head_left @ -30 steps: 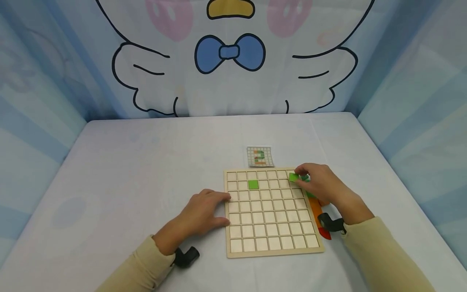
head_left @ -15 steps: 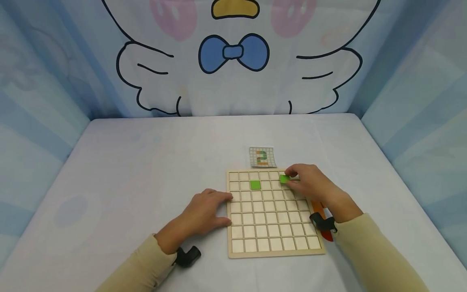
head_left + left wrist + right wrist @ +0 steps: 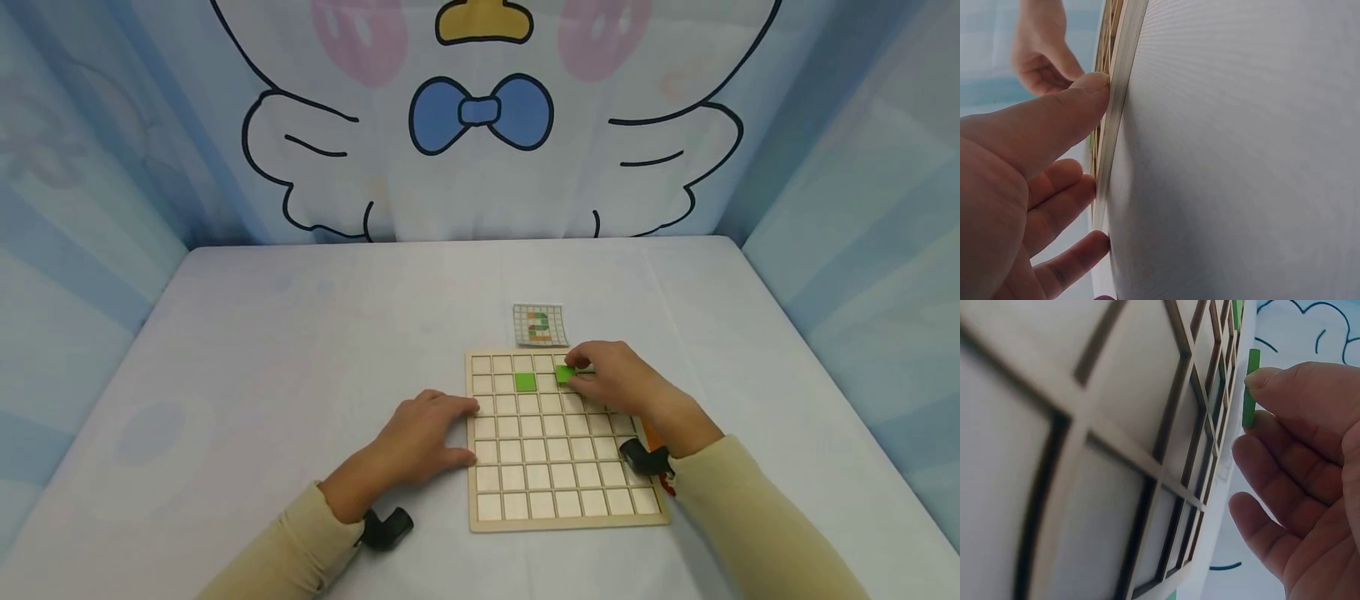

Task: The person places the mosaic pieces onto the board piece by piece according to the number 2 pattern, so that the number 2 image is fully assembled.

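Observation:
A wooden grid board [image 3: 568, 523] lies on the table, with one green square tile [image 3: 525, 382] seated in a cell near its far edge. My right hand [image 3: 626, 379] pinches a second green tile [image 3: 565, 374] by thumb and fingertip above the board's far rows; the right wrist view shows this tile [image 3: 1250, 390] edge-on, apart from the grid. At the board's left edge, my left hand [image 3: 420, 437] rests with fingers spread. The left wrist view has its thumb [image 3: 1054, 122] against the wooden rim [image 3: 1116, 94], the other fingers extended and loosely bent.
Just beyond the board lies a small printed card [image 3: 540, 325] with a gridded orange and green figure. Orange pieces [image 3: 652, 435] sit by the board's right edge, mostly hidden behind my right wrist. A cartoon-printed curtain [image 3: 480, 183] stands behind the white table [image 3: 300, 333].
My right hand has carried the pinched green tile leftward across the board's far rows, closer to the seated tile. The left hand has stayed at the board's left edge.

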`<control>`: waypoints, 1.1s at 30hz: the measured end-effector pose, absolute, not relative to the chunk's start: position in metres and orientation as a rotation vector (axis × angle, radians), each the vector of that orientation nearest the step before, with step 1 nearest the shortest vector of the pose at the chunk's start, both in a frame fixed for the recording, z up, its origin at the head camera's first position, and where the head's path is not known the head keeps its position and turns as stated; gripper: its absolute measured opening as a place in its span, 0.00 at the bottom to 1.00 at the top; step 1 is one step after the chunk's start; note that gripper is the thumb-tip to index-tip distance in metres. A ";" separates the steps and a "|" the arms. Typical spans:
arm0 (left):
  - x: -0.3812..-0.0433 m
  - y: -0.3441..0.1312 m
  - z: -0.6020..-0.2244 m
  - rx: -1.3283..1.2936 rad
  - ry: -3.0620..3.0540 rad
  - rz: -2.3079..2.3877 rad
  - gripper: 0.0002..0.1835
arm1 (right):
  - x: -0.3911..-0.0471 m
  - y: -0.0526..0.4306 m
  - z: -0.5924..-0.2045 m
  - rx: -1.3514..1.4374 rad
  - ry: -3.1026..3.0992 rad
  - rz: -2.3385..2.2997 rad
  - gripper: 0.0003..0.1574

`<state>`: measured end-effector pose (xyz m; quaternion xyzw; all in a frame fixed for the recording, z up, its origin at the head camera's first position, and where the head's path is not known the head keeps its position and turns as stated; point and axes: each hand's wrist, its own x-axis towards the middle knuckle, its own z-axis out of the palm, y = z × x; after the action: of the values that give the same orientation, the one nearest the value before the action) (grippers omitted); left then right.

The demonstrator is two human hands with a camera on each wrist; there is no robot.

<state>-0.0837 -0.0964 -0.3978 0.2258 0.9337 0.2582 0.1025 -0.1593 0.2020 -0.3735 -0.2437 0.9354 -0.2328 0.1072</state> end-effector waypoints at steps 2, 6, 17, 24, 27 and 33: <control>-0.083 -0.096 -0.398 0.665 2.755 0.762 0.33 | -0.159 0.200 -0.374 -0.734 2.748 -0.681 0.17; -0.083 -0.096 -0.397 0.663 2.754 0.770 0.33 | -0.159 0.195 -0.375 -0.770 2.757 -0.640 0.17; -0.082 -0.097 -0.397 0.669 2.752 0.782 0.33 | -0.158 0.188 -0.378 -0.866 2.784 -0.533 0.16; -0.082 -0.097 -0.398 0.670 2.755 0.782 0.33 | -0.159 0.185 -0.379 -0.871 2.767 -0.514 0.16; -0.082 -0.097 -0.398 0.668 2.755 0.781 0.33 | -0.160 0.183 -0.379 -0.861 2.771 -0.492 0.16; -0.082 -0.097 -0.398 0.665 2.756 0.782 0.33 | -0.159 0.181 -0.380 -0.856 2.772 -0.487 0.15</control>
<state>-0.0823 -0.0966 -0.3979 0.2249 0.9324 0.2646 0.1003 -0.1591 0.1814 -0.3796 -0.2895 0.9376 -0.1649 0.0996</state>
